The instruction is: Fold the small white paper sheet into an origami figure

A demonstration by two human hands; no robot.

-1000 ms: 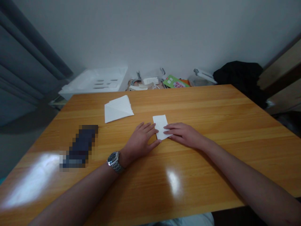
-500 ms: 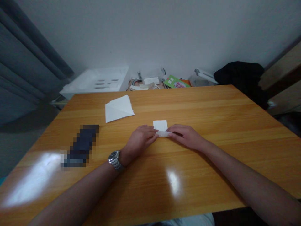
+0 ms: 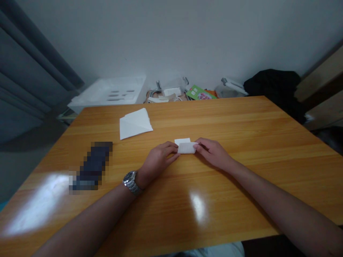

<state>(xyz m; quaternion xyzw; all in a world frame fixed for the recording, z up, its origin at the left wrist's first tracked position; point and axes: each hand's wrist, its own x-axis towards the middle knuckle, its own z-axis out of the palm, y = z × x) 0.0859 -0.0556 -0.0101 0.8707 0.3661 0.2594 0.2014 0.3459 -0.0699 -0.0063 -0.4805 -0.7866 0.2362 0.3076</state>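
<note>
A small white paper [image 3: 187,147] lies near the middle of the wooden table, its near part folded up over the far part. My right hand [image 3: 213,152] pinches the right end of the folded flap between thumb and fingers. At the paper's left edge, my left hand [image 3: 160,159] grips its corner with thumb and fingertips; a metal watch [image 3: 132,181] is on that wrist. Farther back on the left lies a stack of white paper sheets [image 3: 136,124] that neither hand touches.
A blurred dark flat object [image 3: 95,164] lies on the table [image 3: 230,207] at left. Beyond the far edge are a white plastic tray [image 3: 115,89], a green booklet [image 3: 199,92], a clear bin [image 3: 232,88] and black cloth [image 3: 274,85].
The near flap of the small paper has risen and covers more of the far part. My right hand has lifted slightly with the flap; my left hand has barely moved.
</note>
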